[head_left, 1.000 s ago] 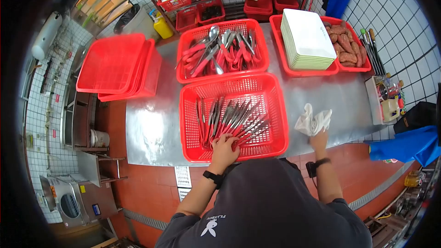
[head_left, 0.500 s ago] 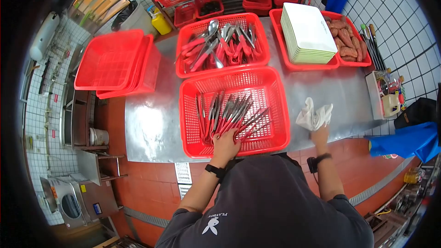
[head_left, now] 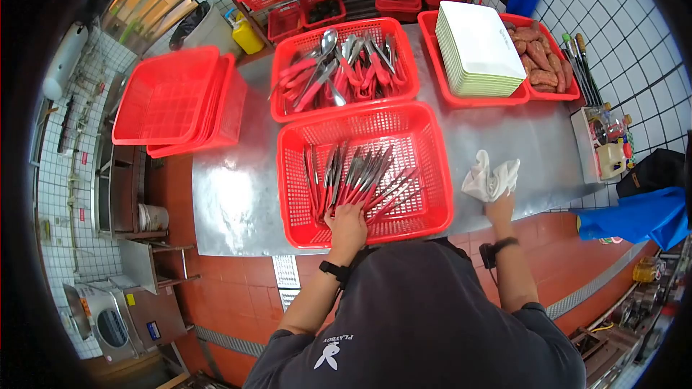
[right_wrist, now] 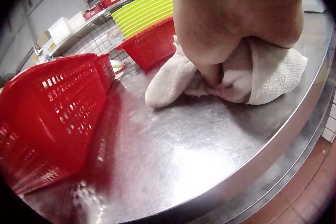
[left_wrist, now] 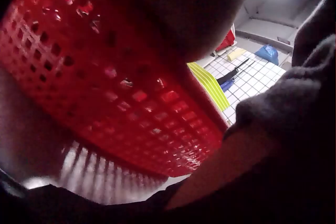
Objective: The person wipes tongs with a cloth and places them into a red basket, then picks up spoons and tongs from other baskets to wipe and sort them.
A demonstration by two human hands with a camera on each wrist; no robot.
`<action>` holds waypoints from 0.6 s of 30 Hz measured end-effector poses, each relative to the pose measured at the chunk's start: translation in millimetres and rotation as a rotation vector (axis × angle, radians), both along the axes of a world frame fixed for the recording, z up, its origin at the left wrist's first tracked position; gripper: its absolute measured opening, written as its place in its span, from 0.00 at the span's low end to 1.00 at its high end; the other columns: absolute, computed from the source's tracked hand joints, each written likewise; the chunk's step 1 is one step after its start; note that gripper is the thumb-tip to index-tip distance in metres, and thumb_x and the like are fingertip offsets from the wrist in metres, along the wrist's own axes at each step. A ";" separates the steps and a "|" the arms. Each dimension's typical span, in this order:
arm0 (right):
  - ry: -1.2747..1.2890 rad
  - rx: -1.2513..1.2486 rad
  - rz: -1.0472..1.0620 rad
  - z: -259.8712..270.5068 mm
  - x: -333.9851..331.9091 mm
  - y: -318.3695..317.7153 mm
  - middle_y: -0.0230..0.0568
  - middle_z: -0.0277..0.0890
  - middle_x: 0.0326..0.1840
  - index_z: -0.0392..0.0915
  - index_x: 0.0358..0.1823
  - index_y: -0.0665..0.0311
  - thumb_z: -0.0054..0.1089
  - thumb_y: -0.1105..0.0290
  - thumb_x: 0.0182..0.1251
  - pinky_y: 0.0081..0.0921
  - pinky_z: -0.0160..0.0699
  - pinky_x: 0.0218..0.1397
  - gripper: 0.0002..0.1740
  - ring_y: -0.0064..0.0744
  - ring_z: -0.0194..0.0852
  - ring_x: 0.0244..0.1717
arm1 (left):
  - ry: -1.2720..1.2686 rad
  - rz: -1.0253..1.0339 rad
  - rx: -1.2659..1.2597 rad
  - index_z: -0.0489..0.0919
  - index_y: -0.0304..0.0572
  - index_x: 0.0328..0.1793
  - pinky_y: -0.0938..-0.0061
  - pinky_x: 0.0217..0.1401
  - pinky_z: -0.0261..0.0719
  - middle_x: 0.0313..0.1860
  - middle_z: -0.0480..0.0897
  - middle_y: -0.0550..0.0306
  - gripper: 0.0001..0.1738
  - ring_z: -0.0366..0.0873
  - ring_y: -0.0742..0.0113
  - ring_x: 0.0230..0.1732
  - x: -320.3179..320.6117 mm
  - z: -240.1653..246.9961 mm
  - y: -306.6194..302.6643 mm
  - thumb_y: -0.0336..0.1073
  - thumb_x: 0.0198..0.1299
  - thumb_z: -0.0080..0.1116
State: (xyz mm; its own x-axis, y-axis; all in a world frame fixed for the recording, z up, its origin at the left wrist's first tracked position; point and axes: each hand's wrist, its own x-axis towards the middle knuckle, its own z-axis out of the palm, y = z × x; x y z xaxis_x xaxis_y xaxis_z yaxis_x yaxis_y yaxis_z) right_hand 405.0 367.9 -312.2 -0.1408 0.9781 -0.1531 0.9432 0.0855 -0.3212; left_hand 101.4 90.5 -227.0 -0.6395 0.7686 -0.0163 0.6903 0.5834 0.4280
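Note:
In the head view, several slim metal tongs (head_left: 360, 176) with red handles lie fanned in the near red basket (head_left: 441, 194). My left hand (head_left: 348, 229) reaches over its front rim and grips a bunch of them by the handle ends. The fingertips are partly hidden among the handles. In the left wrist view, the basket's perforated wall (left_wrist: 126, 92) fills the middle, and the tongs are hidden behind it. Right of the basket, my right hand (head_left: 500, 209) holds a crumpled white cloth (head_left: 490, 179) on the steel table. The right wrist view shows the fingers pressed into the cloth's folds.
Behind stands another red basket (head_left: 281, 104) of red-handled utensils and spoons. Stacked red baskets (head_left: 169, 101) sit at the left. At the back right are white square plates (head_left: 481, 47) and a basket of sweet potatoes (head_left: 540, 57). The steel table's (head_left: 231, 209) front edge runs close before the body.
The left hand has shifted slightly left, and the tongs under it stand closer together and more upright, with a few still slanting at the right. The right hand stays on the cloth.

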 end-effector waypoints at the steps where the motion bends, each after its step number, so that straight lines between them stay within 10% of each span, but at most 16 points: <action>1: 0.001 0.002 -0.001 -1.0 -0.1 0.9 0.59 0.65 0.60 0.59 0.69 0.66 0.71 0.61 0.51 0.51 0.70 0.63 0.45 0.64 0.66 0.61 | 0.001 -0.001 0.002 0.81 0.47 0.54 0.42 0.66 0.56 0.44 0.81 0.56 0.14 0.74 0.57 0.55 -0.6 -0.1 0.9 0.33 0.64 0.53; 18: 0.090 0.058 0.021 -2.4 -0.4 -0.8 0.60 0.65 0.59 0.60 0.68 0.68 0.68 0.62 0.52 0.51 0.68 0.63 0.43 0.64 0.66 0.61 | -0.021 -0.008 -0.125 0.82 0.43 0.52 0.46 0.66 0.55 0.46 0.83 0.55 0.14 0.75 0.57 0.54 -1.6 1.8 4.2 0.36 0.62 0.55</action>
